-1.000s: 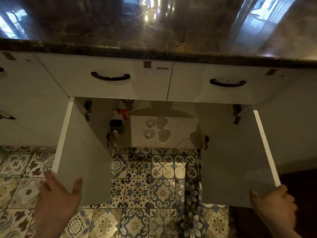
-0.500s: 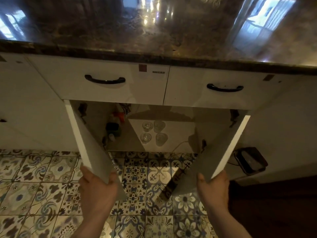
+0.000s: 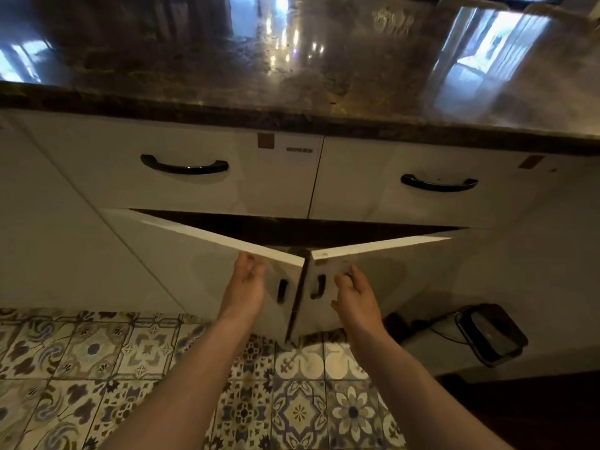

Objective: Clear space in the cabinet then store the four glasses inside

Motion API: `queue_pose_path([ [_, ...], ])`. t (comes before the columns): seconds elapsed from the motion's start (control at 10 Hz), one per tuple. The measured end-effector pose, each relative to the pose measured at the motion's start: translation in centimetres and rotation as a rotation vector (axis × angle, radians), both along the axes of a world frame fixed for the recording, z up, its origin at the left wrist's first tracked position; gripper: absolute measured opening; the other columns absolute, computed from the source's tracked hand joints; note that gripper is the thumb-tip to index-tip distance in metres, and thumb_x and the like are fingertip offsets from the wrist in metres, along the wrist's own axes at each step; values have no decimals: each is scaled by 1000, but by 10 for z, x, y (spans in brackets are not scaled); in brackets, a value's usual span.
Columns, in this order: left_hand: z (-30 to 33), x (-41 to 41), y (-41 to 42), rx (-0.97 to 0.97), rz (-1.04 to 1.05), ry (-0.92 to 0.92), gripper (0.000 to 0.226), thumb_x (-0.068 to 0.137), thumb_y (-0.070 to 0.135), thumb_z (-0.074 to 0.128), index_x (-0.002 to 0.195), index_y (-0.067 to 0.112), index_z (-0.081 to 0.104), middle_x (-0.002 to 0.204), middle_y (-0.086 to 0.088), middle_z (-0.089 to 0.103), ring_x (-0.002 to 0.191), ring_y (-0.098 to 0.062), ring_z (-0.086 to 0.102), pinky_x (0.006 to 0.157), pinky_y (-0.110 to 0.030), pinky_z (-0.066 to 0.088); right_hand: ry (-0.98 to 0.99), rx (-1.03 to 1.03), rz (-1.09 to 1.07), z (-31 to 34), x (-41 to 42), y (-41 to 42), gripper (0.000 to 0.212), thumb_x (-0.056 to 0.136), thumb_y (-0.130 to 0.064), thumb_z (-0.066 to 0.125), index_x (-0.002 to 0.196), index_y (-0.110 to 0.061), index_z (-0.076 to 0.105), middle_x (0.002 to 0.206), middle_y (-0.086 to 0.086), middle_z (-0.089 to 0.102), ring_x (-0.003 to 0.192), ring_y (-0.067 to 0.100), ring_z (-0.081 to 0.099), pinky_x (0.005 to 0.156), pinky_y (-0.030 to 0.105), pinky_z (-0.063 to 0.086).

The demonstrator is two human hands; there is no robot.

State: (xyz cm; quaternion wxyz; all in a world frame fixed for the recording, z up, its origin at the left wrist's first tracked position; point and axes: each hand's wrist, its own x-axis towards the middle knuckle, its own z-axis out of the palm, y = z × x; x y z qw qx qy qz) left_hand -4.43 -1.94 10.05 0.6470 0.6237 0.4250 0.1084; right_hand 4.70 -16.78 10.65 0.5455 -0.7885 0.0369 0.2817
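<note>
From the head camera, looking down at a white cabinet [image 3: 194, 274] under a dark, glossy stone surface [image 3: 292, 60]. Its two doors are nearly closed, meeting in a shallow V with only a dark wedge of the inside showing above their top edges. The four glasses cannot be seen; the doors hide whatever is inside.

The left hand [image 3: 248, 280] lies against the face of the left door [image 3: 201, 271], just below its top edge, fingers fairly straight and close together, curled round nothing. The right hand [image 3: 354, 293] rests on the face of the right door [image 3: 383, 274], fingers loosely spread and relaxed, gripping nothing. Both hands sit just beside the small dark door handles [image 3: 282, 291] near the meeting edges, without touching them.

Above the doors are two drawers [image 3: 227, 177], each with a curved black handle. The floor [image 3: 97, 368] is patterned tile. A black, square device [image 3: 490, 332] with a cord lies on the floor to the right.
</note>
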Motion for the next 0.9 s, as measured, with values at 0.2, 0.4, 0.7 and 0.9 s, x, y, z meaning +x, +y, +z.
queue_pose_path([
  [0.2, -6, 37, 16, -45, 3, -131, 41, 103, 33, 43, 144, 32, 41, 136, 6, 53, 125, -12, 47, 99, -28, 33, 35, 125, -9, 5, 33, 31, 34, 104, -31, 46, 137, -26, 53, 136, -8, 55, 123, 17, 53, 113, 48, 40],
  [0.4, -8, 51, 22, -81, 17, -126, 38, 101, 30, 44, 139, 25, 44, 138, 0, 53, 124, -15, 48, 96, -28, 32, 63, 177, -15, 4, 46, 39, 33, 102, -33, 51, 135, -29, 54, 122, -15, 51, 117, 13, 51, 112, 47, 42],
  [0.7, -5, 52, 40, -1, -100, 19, 55, 104, 30, 38, 155, 21, 20, 158, 0, 30, 142, -24, 30, 118, -46, 22, 67, 127, 85, 4, 62, 41, 60, 102, -33, 49, 158, -24, 29, 159, -1, 35, 130, 17, 43, 115, 48, 39],
  [0.9, 6, 30, 36, 193, -291, 180, 66, 102, 45, 40, 157, 28, 8, 162, 3, 22, 144, -19, 28, 116, -37, 24, 59, 90, 86, 22, 65, 40, 60, 104, -32, 49, 158, -17, 28, 160, 3, 36, 140, 23, 41, 113, 45, 41],
])
